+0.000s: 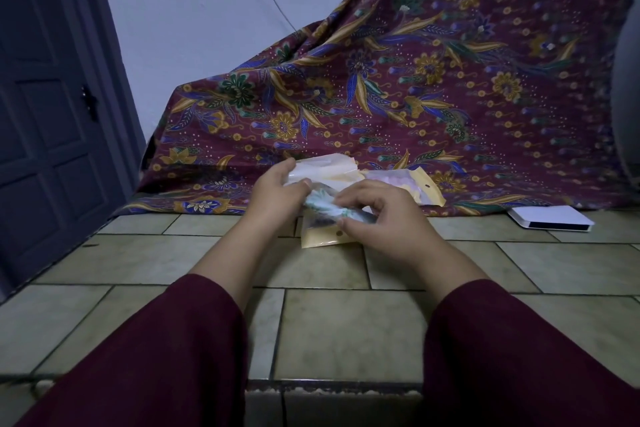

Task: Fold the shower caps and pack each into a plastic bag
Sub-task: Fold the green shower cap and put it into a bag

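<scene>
My left hand grips the edge of a clear and yellow plastic bag held above the tiled floor. My right hand pinches a folded pale green patterned shower cap at the bag's mouth; how far the cap sits inside the bag I cannot tell. A second yellow bag lies flat on the tiles under my right hand. A third yellow-edged bag holding something pink lies just behind, against the cloth.
A maroon floral batik cloth drapes over something bulky behind the bags. A flat white box lies on the tiles at the right. A dark blue door stands at the left. Beige floor tiles stretch toward me.
</scene>
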